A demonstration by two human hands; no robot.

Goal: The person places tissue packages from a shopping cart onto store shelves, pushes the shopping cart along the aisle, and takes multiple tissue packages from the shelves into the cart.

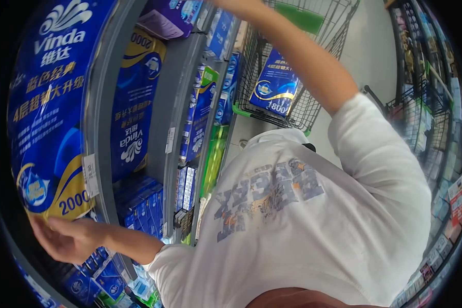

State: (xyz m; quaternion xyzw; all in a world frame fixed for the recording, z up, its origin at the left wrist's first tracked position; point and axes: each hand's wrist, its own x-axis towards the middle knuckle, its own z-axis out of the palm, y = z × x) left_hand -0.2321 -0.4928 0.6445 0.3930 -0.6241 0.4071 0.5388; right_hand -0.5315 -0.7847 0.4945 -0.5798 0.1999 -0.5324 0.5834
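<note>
My left hand [69, 238] is at the lower left, palm turned up and fingers loosely curved and apart. Its fingertips meet the gold bottom end of a large blue Vinda tissue pack [49, 118] marked 2000; I cannot tell how firmly they touch. My right arm stretches up across the view, and my right hand [236, 5] is cut off by the top edge, so its fingers are hidden. Nearest to it are a purple pack [172, 18] on the shelf and the wire shopping cart. Another blue Vinda pack [133, 102] stands in the neighbouring shelf bay.
A shopping cart [241, 84] with green trim holds a blue tissue pack [277, 84] marked 1800. Grey shelf edges [100, 128] carry price labels. Smaller blue packs [141, 208] fill lower shelves. Another cart [413, 110] and stocked shelving line the right side of the aisle.
</note>
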